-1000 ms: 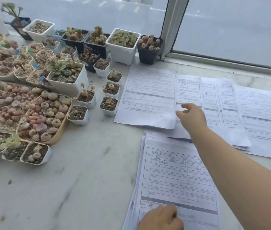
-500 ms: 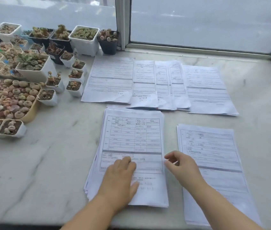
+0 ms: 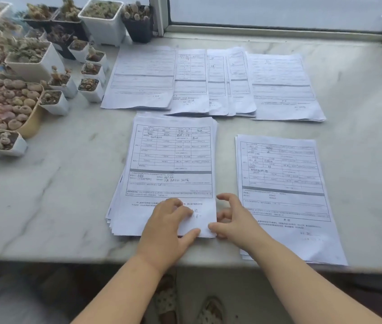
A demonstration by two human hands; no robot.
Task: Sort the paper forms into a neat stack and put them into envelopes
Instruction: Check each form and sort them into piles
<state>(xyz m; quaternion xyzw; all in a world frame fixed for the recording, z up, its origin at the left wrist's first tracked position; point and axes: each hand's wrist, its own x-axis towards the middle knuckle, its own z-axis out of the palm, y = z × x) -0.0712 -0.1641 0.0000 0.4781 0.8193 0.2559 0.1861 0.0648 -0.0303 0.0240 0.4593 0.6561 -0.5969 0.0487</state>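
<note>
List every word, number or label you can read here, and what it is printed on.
None can be read.
Near stack of white printed paper forms: print and handwriting too blurred.
Right stack of white forms: too blurred.
Far row of overlapping white forms: too small.

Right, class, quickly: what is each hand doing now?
Left hand: open, resting on the thick stack of forms.
Right hand: fingers curled at the stack's corner; grip cannot be told.
</note>
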